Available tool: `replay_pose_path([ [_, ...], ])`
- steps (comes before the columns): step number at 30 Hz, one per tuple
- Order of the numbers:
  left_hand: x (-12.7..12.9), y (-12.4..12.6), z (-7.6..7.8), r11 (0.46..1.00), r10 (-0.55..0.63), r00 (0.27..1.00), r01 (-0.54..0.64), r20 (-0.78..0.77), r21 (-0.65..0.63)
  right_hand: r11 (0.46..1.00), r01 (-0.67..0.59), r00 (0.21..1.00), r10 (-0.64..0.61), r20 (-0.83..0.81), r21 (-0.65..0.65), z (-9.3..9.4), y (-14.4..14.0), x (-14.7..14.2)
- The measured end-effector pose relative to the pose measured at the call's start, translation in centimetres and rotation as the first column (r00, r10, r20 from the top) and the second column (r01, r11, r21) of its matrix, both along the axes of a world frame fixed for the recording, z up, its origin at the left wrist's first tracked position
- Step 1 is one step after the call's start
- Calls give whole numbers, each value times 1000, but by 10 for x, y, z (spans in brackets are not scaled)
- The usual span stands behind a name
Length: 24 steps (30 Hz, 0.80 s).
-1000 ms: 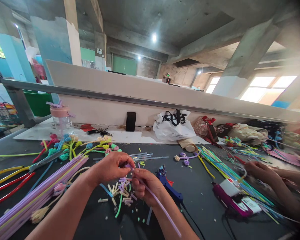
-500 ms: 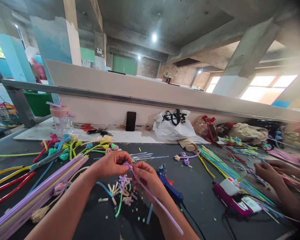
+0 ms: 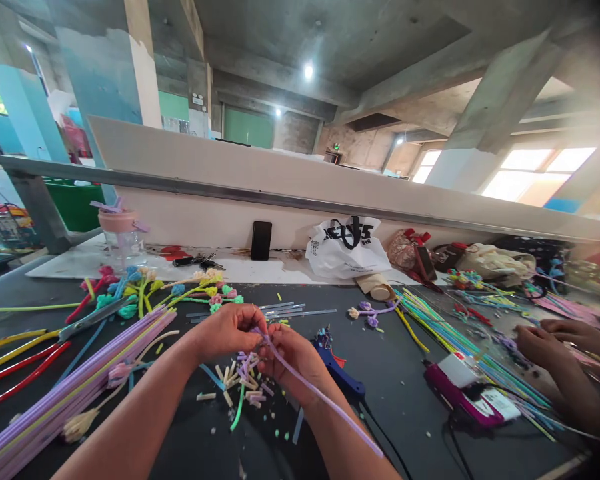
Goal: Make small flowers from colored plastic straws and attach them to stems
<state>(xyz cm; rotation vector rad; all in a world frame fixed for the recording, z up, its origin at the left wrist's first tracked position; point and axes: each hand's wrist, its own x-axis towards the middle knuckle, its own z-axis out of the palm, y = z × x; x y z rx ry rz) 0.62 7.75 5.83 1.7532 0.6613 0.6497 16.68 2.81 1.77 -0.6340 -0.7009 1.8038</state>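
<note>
A lavender pipe cleaner point(image 3: 325, 398) runs from my fingertips down over my right forearm. My left hand point(image 3: 231, 331) pinches its upper end between thumb and fingers. Right beside it, my right hand point(image 3: 291, 359) is closed on the same stem, the two hands' fingertips nearly touching. The bent or twisted end between the fingers is mostly hidden. Under the hands lies a pile of short cut pipe-cleaner pieces point(image 3: 250, 380), cream and lavender. A blue glue gun point(image 3: 341, 372) rests to the right of my right hand. Clear glue sticks point(image 3: 300, 311) lie behind the hands.
On the left are a lavender pipe-cleaner bundle point(image 3: 95, 373), scissors point(image 3: 93, 319) and finished colourful flowers point(image 3: 143, 290). A phone point(image 3: 261, 241) leans at the back near a white bag point(image 3: 347, 250). Rightward lie more stems point(image 3: 445, 333), a purple power strip point(image 3: 463, 397) and a co-worker's hands point(image 3: 555, 343).
Both hands have shifted slightly right while holding the pipe cleaner, and its free end swings a little right and up. The co-worker's hands have moved slightly right.
</note>
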Motion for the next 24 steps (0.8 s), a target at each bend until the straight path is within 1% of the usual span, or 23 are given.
replay_pose_path([
  [2, 1, 1, -1, 997, 40, 996, -35, 80, -62, 998, 61, 998, -61, -30, -15, -1, 2, 0],
  [3, 2, 1, -2, 993, 68, 991, -56, 115, -104, 993, 117, 993, -117, -17, -7, -1, 3, -1],
  [4, 3, 2, -3, 986, 94, 985, -73, 144, -149, 982, 185, 982, -186, 20, 27, -1, 4, -1],
  [6, 5, 3, -6, 967, 133, 971, -83, 198, -243, 933, 314, 932, -338, 133, 174, -1, 5, -3],
  [7, 6, 3, -7, 954, 144, 963, -74, 228, -290, 899, 349, 896, -403, 186, 266, -1, 4, -5],
  [8, 8, 3, -8, 942, 149, 954, -56, 260, -332, 865, 359, 864, -450, 227, 351, -1, 4, -7],
  [10, 10, 3, -9, 918, 146, 937, -9, 316, -398, 820, 330, 827, -490, 275, 468, 0, 2, -10],
  [12, 13, 1, -10, 896, 141, 927, 30, 349, -443, 785, 303, 800, -517, 304, 540, 1, -1, -12],
  [15, 16, -1, -11, 872, 135, 917, 70, 376, -484, 700, 298, 707, -619, 343, 649, 1, -3, -11],
  [17, 17, -2, -12, 865, 136, 911, 82, 390, -495, 654, 263, 651, -663, 370, 709, 0, -3, -9],
  [21, 17, -1, -13, 848, 111, 922, 107, 372, -519, 620, 167, 569, -696, 438, 767, 0, -3, -3],
  [24, 16, 0, -13, 843, 88, 931, 120, 354, -524, 593, 133, 505, -730, 461, 794, 2, -4, 0],
])
